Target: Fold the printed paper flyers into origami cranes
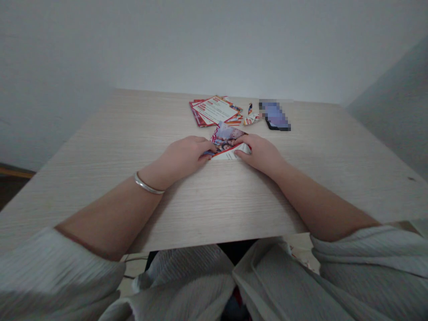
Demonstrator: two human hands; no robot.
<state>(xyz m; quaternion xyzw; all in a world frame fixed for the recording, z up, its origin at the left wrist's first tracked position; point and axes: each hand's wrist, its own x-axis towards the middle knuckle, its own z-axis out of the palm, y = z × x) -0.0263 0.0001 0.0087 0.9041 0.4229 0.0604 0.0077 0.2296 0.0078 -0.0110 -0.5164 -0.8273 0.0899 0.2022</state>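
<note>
A colourful printed paper, partly folded, lies on the pale wooden table in front of me. My left hand has its fingers curled and pressed on the paper's left edge. From the other side, my right hand pinches the paper's right corner with thumb and fingers. A silver bangle circles my left wrist. Both hands rest on the tabletop.
Behind the paper lies a stack of red-bordered flyers. A small folded paper piece sits to their right, beside a dark phone with a blurred screen. White walls close in behind and to the right of the table.
</note>
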